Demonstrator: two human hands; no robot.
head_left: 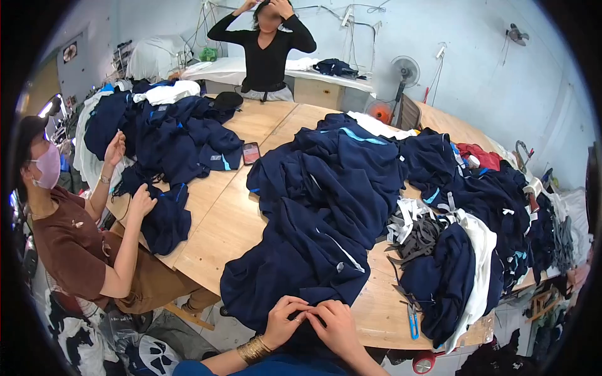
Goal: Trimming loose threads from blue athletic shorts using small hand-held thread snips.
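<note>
My left hand [286,322], with gold bangles at its wrist, is closed in a pinch at the table's near edge. Fingertips of my right hand [336,326] meet it, also pinched. Both grip the near edge of a navy garment [295,250], though the exact bit of cloth between the fingers is hidden. The garment spreads in loose folds away from me, with a thin white strip on it. More navy cloth, partly piled, lies beyond it. To the right of my right hand, blue-handled thread snips [413,321] rest on the wooden table [382,313].
Grey and white fabric strips [417,229] lie by a navy and white cloth pile [442,276] at right. At left, a seated person in a brown shirt [81,244] handles dark cloth. A phone [251,153] lies mid-table. Another person [263,56] stands at the far side.
</note>
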